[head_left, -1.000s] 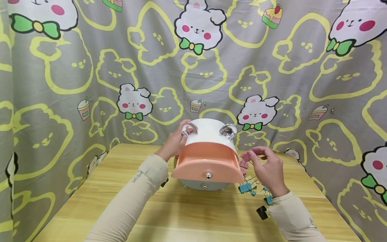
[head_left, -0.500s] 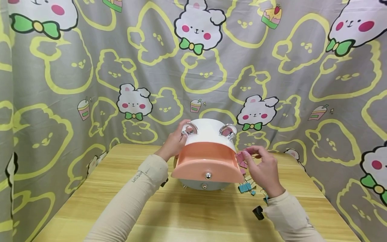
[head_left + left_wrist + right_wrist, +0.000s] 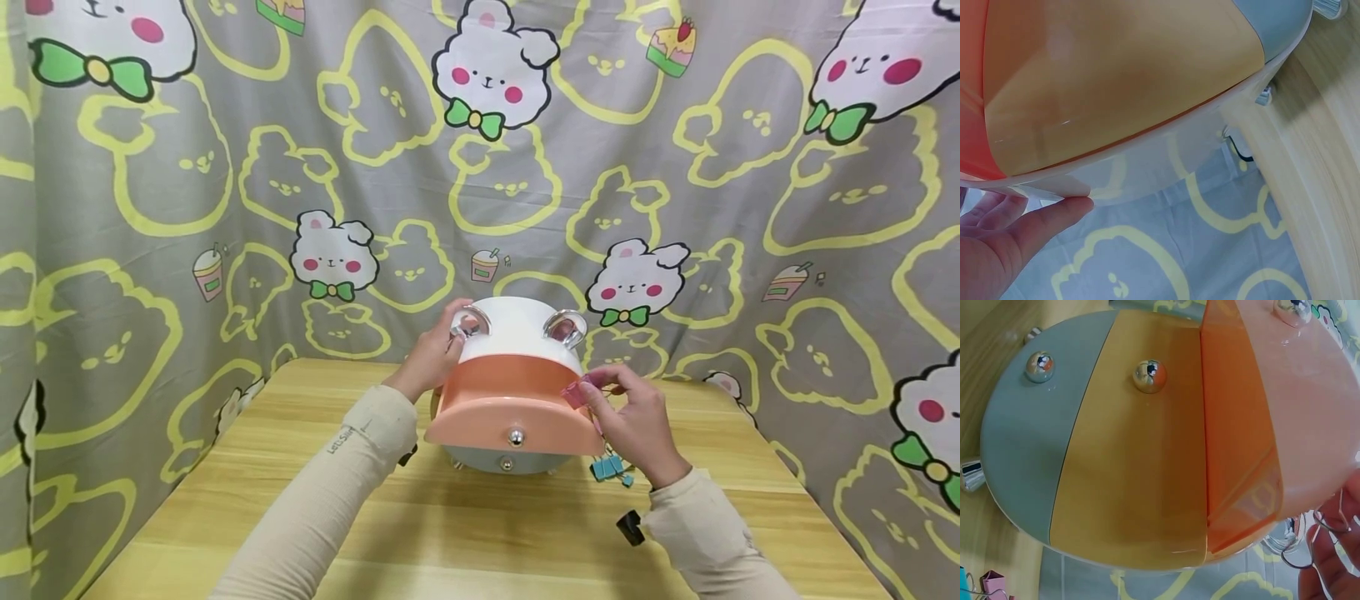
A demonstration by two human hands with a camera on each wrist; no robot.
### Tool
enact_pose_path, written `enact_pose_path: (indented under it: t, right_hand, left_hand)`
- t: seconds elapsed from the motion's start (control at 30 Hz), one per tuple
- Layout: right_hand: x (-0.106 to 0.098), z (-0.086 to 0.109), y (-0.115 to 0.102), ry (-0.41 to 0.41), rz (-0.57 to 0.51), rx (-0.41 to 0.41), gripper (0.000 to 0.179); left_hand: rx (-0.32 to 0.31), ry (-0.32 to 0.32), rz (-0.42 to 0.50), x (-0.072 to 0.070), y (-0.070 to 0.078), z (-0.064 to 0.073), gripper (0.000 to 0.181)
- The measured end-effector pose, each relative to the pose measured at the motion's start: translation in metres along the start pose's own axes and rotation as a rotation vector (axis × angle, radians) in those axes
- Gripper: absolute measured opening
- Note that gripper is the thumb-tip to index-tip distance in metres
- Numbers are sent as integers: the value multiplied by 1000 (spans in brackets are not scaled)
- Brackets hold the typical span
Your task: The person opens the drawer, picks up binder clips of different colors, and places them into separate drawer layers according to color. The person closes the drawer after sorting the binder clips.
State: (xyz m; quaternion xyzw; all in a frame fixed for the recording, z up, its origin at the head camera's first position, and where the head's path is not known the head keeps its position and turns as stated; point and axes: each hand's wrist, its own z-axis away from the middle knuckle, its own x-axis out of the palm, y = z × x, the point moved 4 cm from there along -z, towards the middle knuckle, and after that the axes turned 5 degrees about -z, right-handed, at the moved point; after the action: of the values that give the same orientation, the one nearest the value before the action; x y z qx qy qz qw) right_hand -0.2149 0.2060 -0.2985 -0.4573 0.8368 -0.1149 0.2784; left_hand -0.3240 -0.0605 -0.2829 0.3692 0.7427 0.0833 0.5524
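A small round desktop drawer box has a white shell and silver ears. Its top peach drawer is pulled out. My left hand holds the box by its upper left side, at the ear; in the left wrist view the thumb of that hand lies along the white shell. With thumb and fingers, my right hand pinches a pink binder clip at the right rim of the open drawer. Wire handles of the clip show in the right wrist view; its body is hidden there.
Blue binder clips lie right of the box, and a black clip lies nearer me. Another pink clip is on the wooden table. Below sit a shut yellow drawer and a blue-grey one. A patterned curtain surrounds the table.
My right hand has moved left with the pink binder clip, from beside the box to the drawer's right rim. The left hand and the box have stayed put.
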Motion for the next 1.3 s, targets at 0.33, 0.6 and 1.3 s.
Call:
enact_pose_path:
  t: [0.33, 0.6, 1.3]
  right_hand:
    - [6, -5, -3, -76, -64, 14, 22]
    - [9, -9, -3, -88, -90, -8, 22]
    - [13, -10, -3, -144, -106, 31, 21]
  left_hand:
    - [8, 9, 11, 0, -1, 0, 50]
    - [10, 15, 14, 0, -2, 0, 50]
    - [7, 24, 21, -1, 1, 3, 50]
